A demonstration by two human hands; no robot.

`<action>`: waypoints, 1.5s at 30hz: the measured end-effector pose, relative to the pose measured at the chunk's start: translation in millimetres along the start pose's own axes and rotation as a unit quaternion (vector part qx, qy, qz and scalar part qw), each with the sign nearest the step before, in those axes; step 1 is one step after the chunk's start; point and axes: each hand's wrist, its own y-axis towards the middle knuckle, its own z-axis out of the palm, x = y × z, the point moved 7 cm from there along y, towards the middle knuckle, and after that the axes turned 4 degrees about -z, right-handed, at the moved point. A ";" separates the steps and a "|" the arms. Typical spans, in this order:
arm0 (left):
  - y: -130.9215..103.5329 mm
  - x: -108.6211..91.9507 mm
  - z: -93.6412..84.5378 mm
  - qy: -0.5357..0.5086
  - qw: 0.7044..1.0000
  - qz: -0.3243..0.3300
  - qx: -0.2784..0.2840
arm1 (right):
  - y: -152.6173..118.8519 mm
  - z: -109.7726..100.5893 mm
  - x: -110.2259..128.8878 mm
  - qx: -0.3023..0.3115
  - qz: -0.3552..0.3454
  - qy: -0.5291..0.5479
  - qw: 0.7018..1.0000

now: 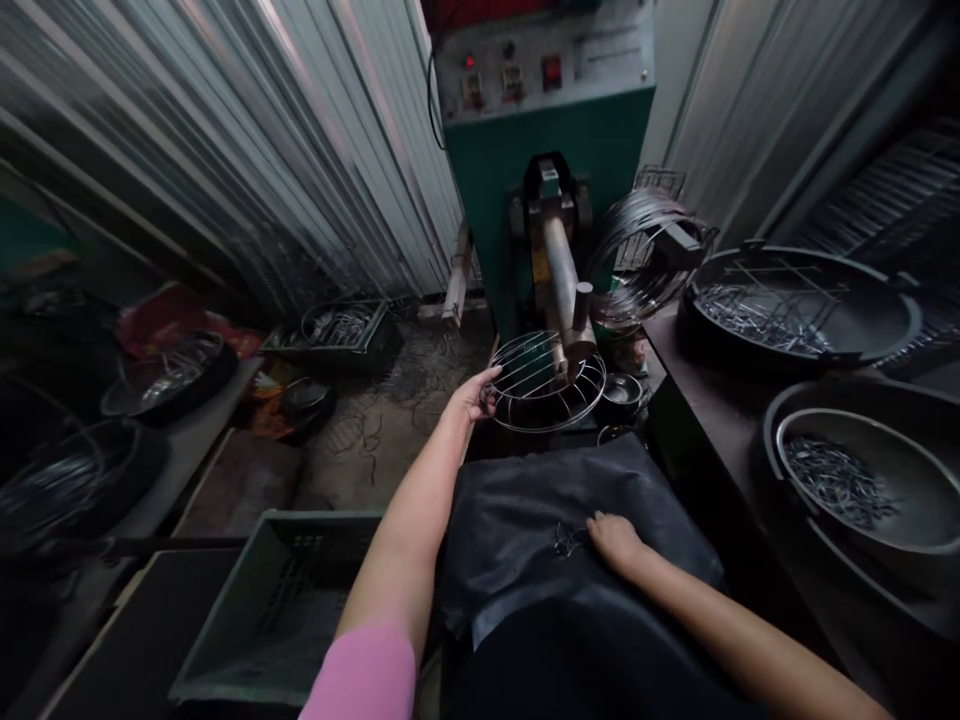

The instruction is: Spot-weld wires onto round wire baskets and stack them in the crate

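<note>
Pinching wire frame (536, 389) by rim with left hand (475, 396); frame right of hand, at machine arm (562, 275). Right hand (615, 541) curled just beside bent wires (568, 540) on dark apron (517, 500); cannot tell if gripping. Apparently at positioning, pre-weld; next, probably: steady rim, add wire.

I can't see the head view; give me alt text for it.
The left hand holds a round wire rack by its edge at a green machine; the right hand lies on black lap cloth beside small bent wires.
</note>
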 end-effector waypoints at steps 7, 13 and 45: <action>-4.0 4.1 -2.8 0.010 0.999 -0.015 0.027 | -26.1 -12.2 -47.2 -0.109 0.016 0.224 0.968; -19.9 14.7 -8.0 -0.058 0.997 0.054 -0.009 | -23.3 -86.4 -65.1 -0.270 0.035 0.597 0.754; -57.3 10.3 15.0 -0.106 0.967 0.211 -0.091 | -10.4 -128.8 -70.7 -0.373 0.004 0.509 0.776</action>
